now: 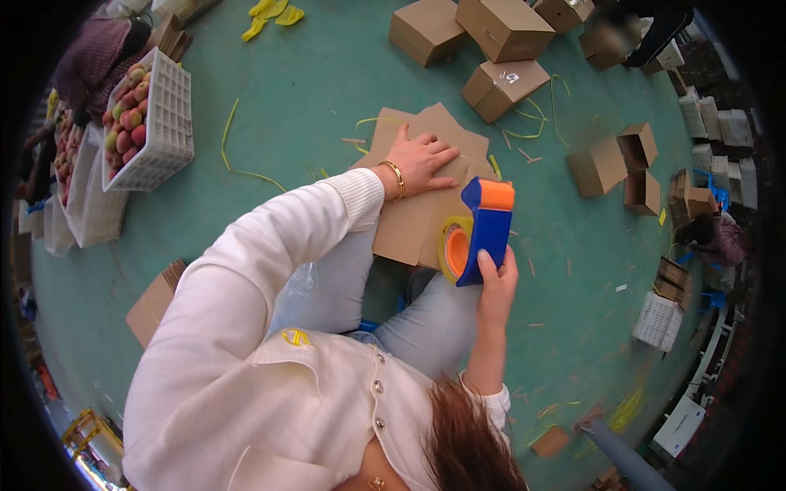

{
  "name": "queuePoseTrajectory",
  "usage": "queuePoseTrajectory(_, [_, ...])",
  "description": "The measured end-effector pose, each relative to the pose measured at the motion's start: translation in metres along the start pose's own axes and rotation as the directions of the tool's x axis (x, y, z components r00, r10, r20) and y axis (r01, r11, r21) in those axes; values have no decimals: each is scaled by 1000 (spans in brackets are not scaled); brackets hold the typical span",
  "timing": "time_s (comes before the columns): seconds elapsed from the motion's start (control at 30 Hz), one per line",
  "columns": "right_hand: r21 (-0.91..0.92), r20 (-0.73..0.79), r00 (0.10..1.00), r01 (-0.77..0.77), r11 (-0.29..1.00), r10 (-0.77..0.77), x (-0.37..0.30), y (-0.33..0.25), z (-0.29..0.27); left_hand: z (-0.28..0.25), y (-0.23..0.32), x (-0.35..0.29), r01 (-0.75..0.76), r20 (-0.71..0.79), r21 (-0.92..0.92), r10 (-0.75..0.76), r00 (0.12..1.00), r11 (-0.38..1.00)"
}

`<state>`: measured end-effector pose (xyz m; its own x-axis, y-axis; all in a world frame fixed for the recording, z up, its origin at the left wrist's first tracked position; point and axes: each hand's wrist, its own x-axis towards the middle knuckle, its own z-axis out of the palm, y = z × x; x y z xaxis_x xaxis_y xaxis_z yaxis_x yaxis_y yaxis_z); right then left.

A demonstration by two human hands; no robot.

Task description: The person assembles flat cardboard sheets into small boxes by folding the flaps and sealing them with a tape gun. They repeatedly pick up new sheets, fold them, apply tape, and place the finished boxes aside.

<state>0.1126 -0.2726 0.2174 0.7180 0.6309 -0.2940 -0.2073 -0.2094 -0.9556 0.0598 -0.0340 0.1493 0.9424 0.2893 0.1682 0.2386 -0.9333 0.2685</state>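
My left hand (417,164) lies flat on a brown cardboard box (405,227) in front of my knees, its fingers stretched over the top. Cardboard edges stick out beyond it on the far side. In my right hand (497,286) is a blue and orange tape dispenser (489,233), held upright by its lower end. A roll of yellowish tape (452,245) sits on the dispenser's left side. The dispenser is at the right edge of the box; whether they touch, I cannot tell.
Closed cardboard boxes (501,88) stand ahead, and open ones (596,166) to the right. White crates (170,123) of apples (131,114) are at the left. Yellow strapping (227,155) and scraps litter the green floor (278,90). Other people work at the far left and right.
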Motion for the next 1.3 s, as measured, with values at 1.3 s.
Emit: queuePoseTrajectory(1.3, [-63, -131, 959, 245, 968, -251, -34, 45, 59, -45, 6, -5, 683, 660, -717, 180, 730, -141])
